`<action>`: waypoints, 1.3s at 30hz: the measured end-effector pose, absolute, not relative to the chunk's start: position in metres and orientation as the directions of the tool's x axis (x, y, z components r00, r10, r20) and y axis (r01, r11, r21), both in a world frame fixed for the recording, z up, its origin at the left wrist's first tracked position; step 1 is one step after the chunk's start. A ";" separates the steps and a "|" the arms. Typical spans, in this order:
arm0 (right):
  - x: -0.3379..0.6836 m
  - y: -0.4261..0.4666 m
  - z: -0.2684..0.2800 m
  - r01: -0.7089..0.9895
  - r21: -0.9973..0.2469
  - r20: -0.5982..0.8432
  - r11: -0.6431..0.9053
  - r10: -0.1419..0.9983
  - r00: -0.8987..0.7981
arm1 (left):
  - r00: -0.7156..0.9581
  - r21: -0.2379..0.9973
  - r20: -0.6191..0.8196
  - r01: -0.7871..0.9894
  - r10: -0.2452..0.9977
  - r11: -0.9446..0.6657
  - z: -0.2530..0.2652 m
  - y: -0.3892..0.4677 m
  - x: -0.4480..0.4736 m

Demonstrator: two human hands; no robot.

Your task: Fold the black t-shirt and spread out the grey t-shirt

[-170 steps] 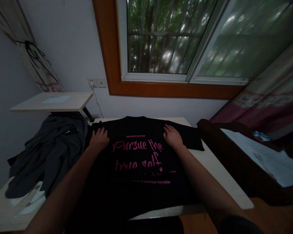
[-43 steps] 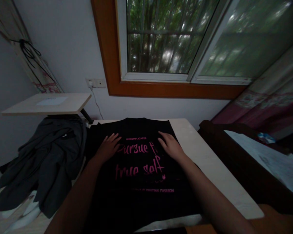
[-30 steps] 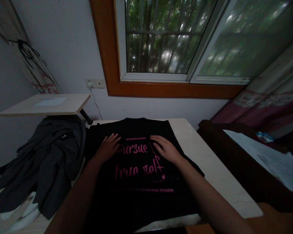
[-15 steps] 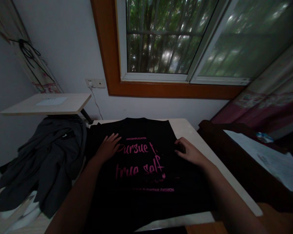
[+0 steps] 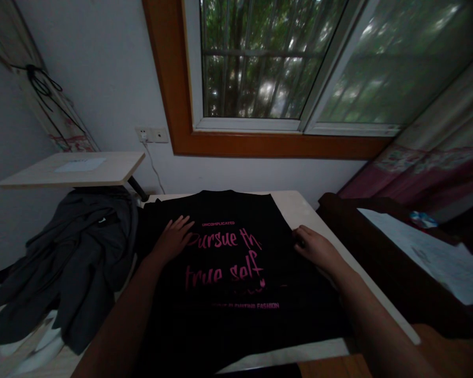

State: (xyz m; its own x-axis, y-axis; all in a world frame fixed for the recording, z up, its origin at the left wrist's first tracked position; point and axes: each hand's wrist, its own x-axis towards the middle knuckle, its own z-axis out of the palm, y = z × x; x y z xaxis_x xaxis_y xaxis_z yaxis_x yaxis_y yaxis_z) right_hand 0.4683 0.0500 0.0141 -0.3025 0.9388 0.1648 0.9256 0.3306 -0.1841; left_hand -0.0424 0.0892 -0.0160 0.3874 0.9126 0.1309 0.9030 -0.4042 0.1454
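A black T-shirt [image 5: 228,210] with pink lettering lies spread over a pale table [image 5: 295,207], its neck end toward the window. My left hand [image 5: 175,236] rests flat on the shirt beside the start of the lettering, fingers stretched out. At the shirt's right edge, my right hand [image 5: 313,244] is closed, with thumb and fingers pinched on the black cloth. Slight creases run across the lower lines of print, partly hiding them.
To the left, a heap of dark grey clothing [image 5: 82,247] lies below a small raised board [image 5: 74,165]. On the right stands a dark brown surface [image 5: 362,252] with a white sheet [image 5: 425,257] on it. A cord hangs from the wall socket [image 5: 152,135].
My right hand has moved a little outward to the right, its fingers closing more on the shirt's edge. More of the top pink line shows. My left hand stays in place.
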 end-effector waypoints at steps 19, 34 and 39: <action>0.479 0.046 0.012 0.972 -0.052 0.153 0.229 0.964 -0.219 | 0.380 0.143 0.144 0.906 0.914 -0.399 -0.021 0.091 -0.043; 0.397 0.120 0.030 0.912 -0.191 0.224 0.362 0.921 -0.319 | 0.385 0.158 0.141 0.901 0.912 -0.404 -0.018 0.091 -0.043; 0.386 0.146 -0.004 0.938 -0.194 0.212 0.287 0.946 -0.246 | 0.390 0.156 0.143 0.899 0.909 -0.410 -0.017 0.090 -0.043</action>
